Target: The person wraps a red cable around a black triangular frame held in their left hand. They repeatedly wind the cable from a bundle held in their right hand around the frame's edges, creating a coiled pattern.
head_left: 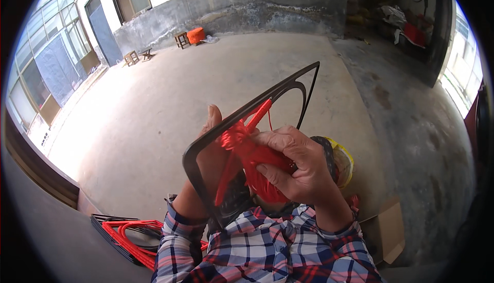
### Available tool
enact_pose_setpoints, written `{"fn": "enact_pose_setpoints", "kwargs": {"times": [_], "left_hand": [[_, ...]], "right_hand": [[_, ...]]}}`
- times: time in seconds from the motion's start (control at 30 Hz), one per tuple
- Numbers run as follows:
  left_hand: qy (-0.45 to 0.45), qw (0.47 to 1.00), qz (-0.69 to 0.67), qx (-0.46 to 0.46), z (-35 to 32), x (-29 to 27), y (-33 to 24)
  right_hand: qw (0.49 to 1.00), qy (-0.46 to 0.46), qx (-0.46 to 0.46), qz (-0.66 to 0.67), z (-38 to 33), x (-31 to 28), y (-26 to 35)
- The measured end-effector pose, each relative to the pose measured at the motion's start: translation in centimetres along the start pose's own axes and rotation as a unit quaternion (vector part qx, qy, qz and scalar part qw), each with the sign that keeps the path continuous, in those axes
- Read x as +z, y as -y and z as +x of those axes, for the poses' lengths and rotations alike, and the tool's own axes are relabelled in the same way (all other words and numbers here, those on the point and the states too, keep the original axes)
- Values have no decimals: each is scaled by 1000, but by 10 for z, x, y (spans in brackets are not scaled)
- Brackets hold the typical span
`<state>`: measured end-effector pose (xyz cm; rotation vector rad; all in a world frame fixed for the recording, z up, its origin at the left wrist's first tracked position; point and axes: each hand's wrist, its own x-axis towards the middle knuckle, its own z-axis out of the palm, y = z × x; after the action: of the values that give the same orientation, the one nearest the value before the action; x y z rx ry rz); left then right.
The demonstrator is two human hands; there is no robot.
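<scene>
A black metal frame (294, 81) with rounded corners and a curved inner bar stands tilted in front of me. Red cord (261, 114) is wrapped along part of the inner bar and gathers in a blurred cluster beside the long bar. My left hand (210, 154) is closed on the frame from behind, its thumb sticking up past the long bar; its other fingers are mostly hidden. Between the thumb and fingers of my right hand (301, 167) is a bundle of red cord (268, 188), which hangs down toward my lap.
Black frames (103, 224) and red-wrapped ones (128, 242) lie at my lower left. An open cardboard box (391, 231) is at the lower right, below a yellow-rimmed object (343, 162). Low wooden stools (181, 39) and an orange-red seat (196, 35) stand by the far wall.
</scene>
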<state>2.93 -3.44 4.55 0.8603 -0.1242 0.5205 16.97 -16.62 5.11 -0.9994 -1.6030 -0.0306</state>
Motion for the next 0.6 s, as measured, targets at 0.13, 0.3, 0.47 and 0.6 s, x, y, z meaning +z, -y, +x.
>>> {"fn": "enact_pose_setpoints", "kwargs": {"times": [0.13,0.3,0.47,0.6], "left_hand": [[67,998,-7,11,8,22,15],[-6,990,143,12,4,26,21],[-81,713,663,212,-14,20,10],[-45,653,707,269,-18,26,25]], "right_hand": [[990,-135,45,-12,13,3,11],[985,-80,-2,153,3,-8,-22],[855,-137,257,429,-33,-17,-63],[668,18,319,672,-20,6,-62]]}}
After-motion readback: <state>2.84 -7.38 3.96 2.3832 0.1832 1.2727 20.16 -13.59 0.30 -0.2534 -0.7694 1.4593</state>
